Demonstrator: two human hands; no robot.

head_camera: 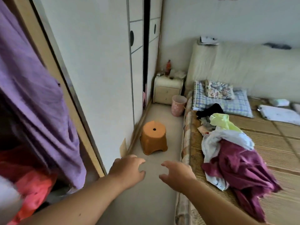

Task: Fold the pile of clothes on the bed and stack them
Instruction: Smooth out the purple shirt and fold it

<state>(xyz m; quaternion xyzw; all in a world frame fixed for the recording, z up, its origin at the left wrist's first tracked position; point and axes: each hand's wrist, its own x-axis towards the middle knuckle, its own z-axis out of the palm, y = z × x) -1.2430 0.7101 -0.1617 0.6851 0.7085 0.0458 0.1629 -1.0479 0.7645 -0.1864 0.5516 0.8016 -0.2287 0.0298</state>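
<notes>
Rightward — pile (233, 153) near right hand (177, 175)

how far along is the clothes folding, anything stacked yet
Done: nothing visible. The crumpled maroon garment, white cloth garment and yellow-green garment lie in a loose heap on the woven straw bed mat. In hand: nothing; the left hand and right hand are empty over the floor beside the bed. Left: every fold, then the stacking.
</notes>
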